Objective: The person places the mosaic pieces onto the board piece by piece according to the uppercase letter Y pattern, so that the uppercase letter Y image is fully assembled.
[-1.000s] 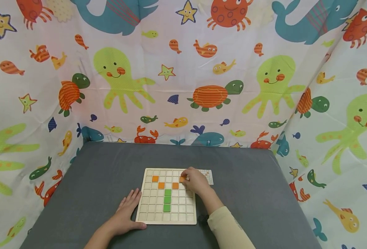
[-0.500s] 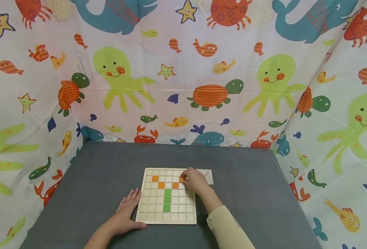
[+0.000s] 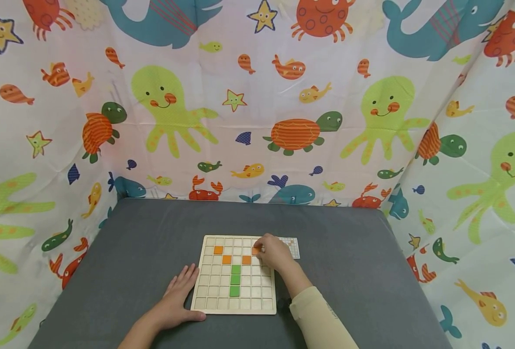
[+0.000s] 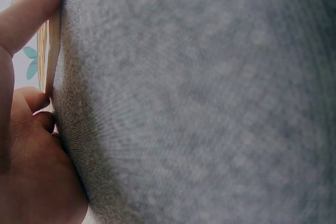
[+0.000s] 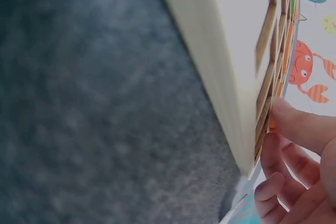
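Note:
A square wooden grid board (image 3: 214,304) lies on the grey table. Set in its cells are a column of green tiles (image 3: 235,279) and, further up, orange tiles (image 3: 226,260) on slanting lines. My left hand (image 3: 174,303) rests beside the board with straight fingers against its left edge and the thumb at the near left corner. Over the far right part of the board, my right hand (image 3: 276,253) pinches an orange tile (image 3: 255,251) at a cell. In the right wrist view, a sliver of that tile shows between thumb and index finger; the fingers hide the rest.
A white card printed with a small grid (image 3: 291,247) lies by the board's far right corner, partly behind my right hand. The grey table (image 3: 349,261) stretches around the board. A curtain with sea animals (image 3: 240,121) hangs at the back and both sides.

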`<state>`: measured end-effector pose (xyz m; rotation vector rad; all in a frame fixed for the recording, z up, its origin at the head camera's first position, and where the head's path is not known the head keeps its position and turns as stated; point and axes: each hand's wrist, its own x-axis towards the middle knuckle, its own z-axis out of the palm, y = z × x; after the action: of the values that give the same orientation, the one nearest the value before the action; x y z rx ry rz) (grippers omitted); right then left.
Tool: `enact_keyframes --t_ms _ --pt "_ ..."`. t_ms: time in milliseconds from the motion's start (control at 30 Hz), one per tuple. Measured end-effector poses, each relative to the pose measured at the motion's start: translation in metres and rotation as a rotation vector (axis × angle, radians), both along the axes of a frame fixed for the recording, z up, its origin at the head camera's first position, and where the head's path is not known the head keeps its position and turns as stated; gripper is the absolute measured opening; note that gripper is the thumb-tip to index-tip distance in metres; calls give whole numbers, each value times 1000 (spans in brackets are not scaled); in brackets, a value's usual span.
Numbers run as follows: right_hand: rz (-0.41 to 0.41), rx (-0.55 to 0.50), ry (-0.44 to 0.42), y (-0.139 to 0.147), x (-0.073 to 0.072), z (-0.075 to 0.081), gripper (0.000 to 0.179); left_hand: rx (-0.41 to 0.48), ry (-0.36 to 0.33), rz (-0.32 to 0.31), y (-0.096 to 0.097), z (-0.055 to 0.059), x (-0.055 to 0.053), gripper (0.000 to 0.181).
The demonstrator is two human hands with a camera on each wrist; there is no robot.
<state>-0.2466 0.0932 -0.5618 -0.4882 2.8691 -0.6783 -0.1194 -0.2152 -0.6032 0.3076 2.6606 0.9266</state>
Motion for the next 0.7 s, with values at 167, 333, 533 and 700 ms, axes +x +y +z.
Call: enact_keyframes --t_ms 167,333,533,700 --pt "20 17 8 4 1 2 31 0 -3 -4 1 0 -1 132" --pt "19 -65 34 14 4 8 34 12 -3 -9 2 1 -3 132" --pt "2 -126 63 30 15 18 31 69 -53 -6 -6 3 -4 125" --pt "-29 -128 111 45 26 29 32 72 -57 17 -19 15 -6 110"
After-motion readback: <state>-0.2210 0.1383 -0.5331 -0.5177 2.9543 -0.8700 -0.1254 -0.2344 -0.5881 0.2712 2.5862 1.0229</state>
